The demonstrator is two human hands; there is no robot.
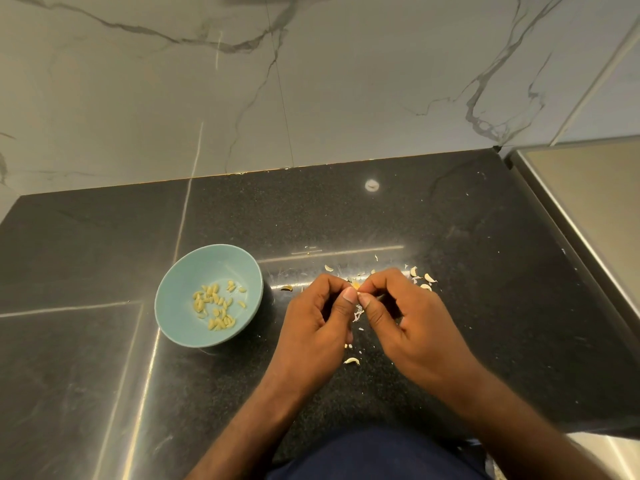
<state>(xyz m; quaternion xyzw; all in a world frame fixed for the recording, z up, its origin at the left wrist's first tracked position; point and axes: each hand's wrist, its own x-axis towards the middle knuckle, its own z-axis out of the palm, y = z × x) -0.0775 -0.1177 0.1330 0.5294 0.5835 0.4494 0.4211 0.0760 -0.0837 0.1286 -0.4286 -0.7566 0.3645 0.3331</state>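
The step in hand looks like peeling: the left hand [311, 327] and right hand [412, 323] meet over the dark worktop [450, 220], both with fingers curled. Their thumbs and fingertips pinch one small garlic clove [356, 285] between them, held just above the surface, and a shred of papery skin [358, 312] hangs beneath the thumbs. The next move probably calls for stripping off the last of the skin, then carrying the bare clove left to the light blue bowl [207, 268], which stands apart from the left hand. That bowl holds a loose scatter of pale yellow peeled cloves [216, 306], far from full. A few unpeeled cloves [414, 271] lie just beyond the right hand among the scraps.
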